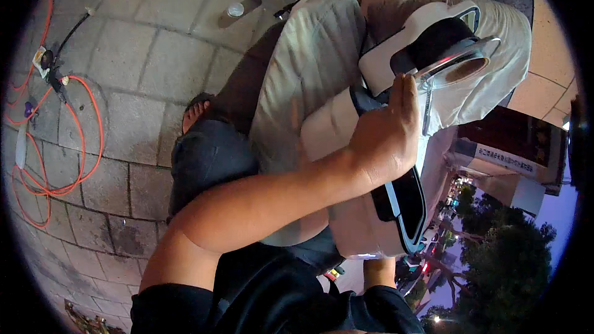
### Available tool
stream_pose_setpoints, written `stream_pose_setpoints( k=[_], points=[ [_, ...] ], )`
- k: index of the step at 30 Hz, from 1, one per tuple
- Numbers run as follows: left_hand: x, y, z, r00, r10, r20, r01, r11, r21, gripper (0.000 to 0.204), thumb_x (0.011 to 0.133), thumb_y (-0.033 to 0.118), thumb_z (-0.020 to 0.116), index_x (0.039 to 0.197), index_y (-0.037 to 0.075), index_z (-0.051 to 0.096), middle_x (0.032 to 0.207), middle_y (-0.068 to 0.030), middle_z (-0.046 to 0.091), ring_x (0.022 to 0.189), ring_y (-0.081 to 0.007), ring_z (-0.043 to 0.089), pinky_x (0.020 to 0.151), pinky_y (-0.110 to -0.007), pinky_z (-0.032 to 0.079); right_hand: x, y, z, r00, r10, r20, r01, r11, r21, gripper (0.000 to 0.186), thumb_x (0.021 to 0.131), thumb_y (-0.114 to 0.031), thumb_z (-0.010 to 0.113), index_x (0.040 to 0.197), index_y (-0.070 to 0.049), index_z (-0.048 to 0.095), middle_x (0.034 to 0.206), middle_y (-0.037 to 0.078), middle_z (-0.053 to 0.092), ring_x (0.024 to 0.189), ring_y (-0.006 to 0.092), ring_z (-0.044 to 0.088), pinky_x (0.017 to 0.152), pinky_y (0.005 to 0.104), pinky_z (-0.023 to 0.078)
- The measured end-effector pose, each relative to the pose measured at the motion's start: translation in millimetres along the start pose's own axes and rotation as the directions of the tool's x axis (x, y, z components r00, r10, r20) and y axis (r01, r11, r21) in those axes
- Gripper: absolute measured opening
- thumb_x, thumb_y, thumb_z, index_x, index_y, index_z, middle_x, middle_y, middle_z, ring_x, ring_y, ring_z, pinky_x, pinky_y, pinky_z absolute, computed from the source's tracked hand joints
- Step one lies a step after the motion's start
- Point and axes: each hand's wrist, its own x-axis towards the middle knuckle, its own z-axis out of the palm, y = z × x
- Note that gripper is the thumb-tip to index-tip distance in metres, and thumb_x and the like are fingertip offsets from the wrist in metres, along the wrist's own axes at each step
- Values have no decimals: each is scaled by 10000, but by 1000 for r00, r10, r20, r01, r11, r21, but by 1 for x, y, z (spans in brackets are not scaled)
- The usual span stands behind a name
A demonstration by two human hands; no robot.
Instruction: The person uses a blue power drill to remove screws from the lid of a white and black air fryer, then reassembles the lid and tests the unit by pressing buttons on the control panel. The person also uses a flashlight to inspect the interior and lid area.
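My left forearm reaches across to white moulded shells with black insets. My left hand [388, 133] lies over them, wrist bent, fingers stretched straight and side by side; its thumb is hidden. At its fingertips is a roll of clear tape [467, 69] with a cardboard core, tilted beside the farther shell [380, 62]. A narrow shiny strip hangs below the roll. The nearer shell [362, 230] has a glossy black opening toward the right. My right forearm [378, 272] shows below this shell, which hides my right hand.
Pale creased cloth [309, 74] lies under and beside the shells. An orange cord [93, 124] with a black connector loops over the paving [151, 62] at left. A small clear container [236, 10] stands farther off. Trees [489, 253] and street lights show at right.
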Motion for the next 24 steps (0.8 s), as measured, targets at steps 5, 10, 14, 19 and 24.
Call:
stream_pose_setpoints(
  k=[5,10,14,19,24],
  points=[
    [34,-18,-25,949,-229,216,229,973,26,525,1008,115,569,1498,-63,506,1251,-374,709,1160,-507,724,1043,-549,582,10,-2,-10,981,-177,-81,179,984,14,374,1113,-335,655,1201,9,772,1004,70,739,922,149,673,816,329,540],
    [65,-53,-53,920,-121,373,251,912,-323,461,1030,52,668,1478,-41,609,1352,-119,751,1135,-186,754,948,-315,604,-27,-90,-51,901,-400,-168,420,902,102,377,1129,-338,639,1167,6,787,983,58,720,928,150,639,869,359,517],
    [68,-55,-53,911,-185,370,319,883,-344,461,993,92,763,1428,-35,677,1228,-88,770,1055,-147,723,938,-286,592,-98,-218,-73,961,-267,-78,274,956,107,314,1136,-351,620,995,-78,684,672,-27,544,476,65,493,409,263,338],
    [75,-58,-35,940,-155,304,238,935,-262,432,1002,275,843,1332,10,753,1135,-55,791,984,-120,719,892,-285,591,-144,-306,-77,846,-507,166,533,820,-208,380,1075,-321,665,1074,56,703,789,-8,529,700,89,499,614,336,427],
    [77,-57,-28,954,-195,228,241,950,-196,350,1051,282,779,1264,6,764,1145,-85,811,1028,-178,749,914,-350,617,-129,-311,-73,745,-556,369,667,628,-401,484,1062,-385,641,947,79,718,705,71,539,602,166,505,571,399,425]
  ],
)
